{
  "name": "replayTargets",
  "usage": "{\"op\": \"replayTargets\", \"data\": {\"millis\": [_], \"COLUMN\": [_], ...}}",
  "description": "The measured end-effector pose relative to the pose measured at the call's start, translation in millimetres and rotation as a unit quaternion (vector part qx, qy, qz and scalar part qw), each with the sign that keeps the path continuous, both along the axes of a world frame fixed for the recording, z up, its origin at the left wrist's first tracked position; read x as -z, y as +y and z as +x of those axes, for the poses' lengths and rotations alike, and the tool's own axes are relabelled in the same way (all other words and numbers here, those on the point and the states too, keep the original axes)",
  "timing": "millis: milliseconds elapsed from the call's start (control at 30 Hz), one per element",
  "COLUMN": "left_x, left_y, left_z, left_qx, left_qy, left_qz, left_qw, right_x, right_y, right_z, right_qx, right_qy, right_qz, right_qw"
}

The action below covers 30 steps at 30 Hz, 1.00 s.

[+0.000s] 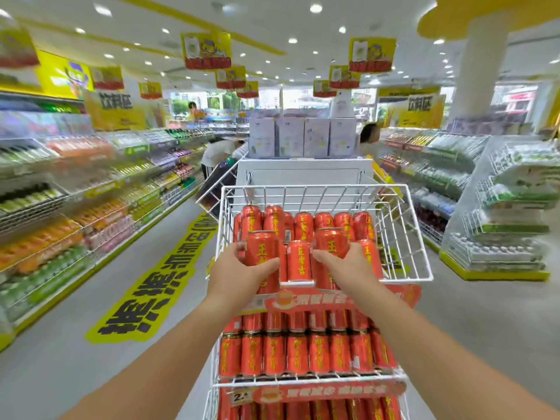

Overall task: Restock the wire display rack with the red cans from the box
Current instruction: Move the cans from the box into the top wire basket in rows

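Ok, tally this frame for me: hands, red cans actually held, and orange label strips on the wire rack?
Hands: 2, left hand and right hand
Red cans held: 2, left can and right can
Orange label strips: 2, upper strip and lower strip
Total: 6

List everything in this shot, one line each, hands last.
Rack: one, white wire, centre, three tiers visible.
Basket cans: many, red, top tier.
Shelf cans: many, red, two lower tiers.
Left-hand can: one, red, top tier front, left.
Right-hand can: one, red, top tier front, right.
Banners: two, orange-red, tier fronts.
Floor sticker: one, yellow with black letters, left aisle.
Boxes: several, pale lilac, behind rack.
Hanging signs: several, yellow and red, ceiling.
Shelving: both sides, stocked, mixed colours.
People: at least two, behind rack.
Left hand: grips left-hand can.
Right hand: grips right-hand can.
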State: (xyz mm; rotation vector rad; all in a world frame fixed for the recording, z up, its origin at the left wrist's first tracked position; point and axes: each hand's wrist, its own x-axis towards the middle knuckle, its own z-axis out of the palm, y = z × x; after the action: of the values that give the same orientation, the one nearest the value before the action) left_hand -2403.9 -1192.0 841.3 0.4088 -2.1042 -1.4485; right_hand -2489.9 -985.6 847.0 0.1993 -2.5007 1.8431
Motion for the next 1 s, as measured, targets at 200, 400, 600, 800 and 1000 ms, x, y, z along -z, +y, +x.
{"op": "replayTargets", "data": {"millis": [200,400,600,800,1000], "left_x": [-31,-40,-35,-29,-15], "left_y": [11,19,30,34,36], "left_z": [-72,-153,-214,-240,-255], "left_qx": [-0.031,-0.053,-0.047,-0.073,-0.086], "left_qy": [0.002,-0.028,-0.01,-0.066,-0.105], "left_qz": [-0.026,-0.04,-0.076,-0.127,-0.248], "left_qw": [0.999,0.997,0.996,0.987,0.959], "right_x": [-19,-17,-12,-3,7], "right_y": [21,17,-5,-27,-34], "right_z": [-84,-166,-225,-250,-261], "right_qx": [-0.03,-0.038,-0.061,-0.049,-0.03], "right_qy": [-0.004,-0.013,-0.026,-0.043,0.012], "right_qz": [0.002,0.021,0.015,0.028,0.074], "right_qw": [1.0,0.999,0.998,0.997,0.997]}}
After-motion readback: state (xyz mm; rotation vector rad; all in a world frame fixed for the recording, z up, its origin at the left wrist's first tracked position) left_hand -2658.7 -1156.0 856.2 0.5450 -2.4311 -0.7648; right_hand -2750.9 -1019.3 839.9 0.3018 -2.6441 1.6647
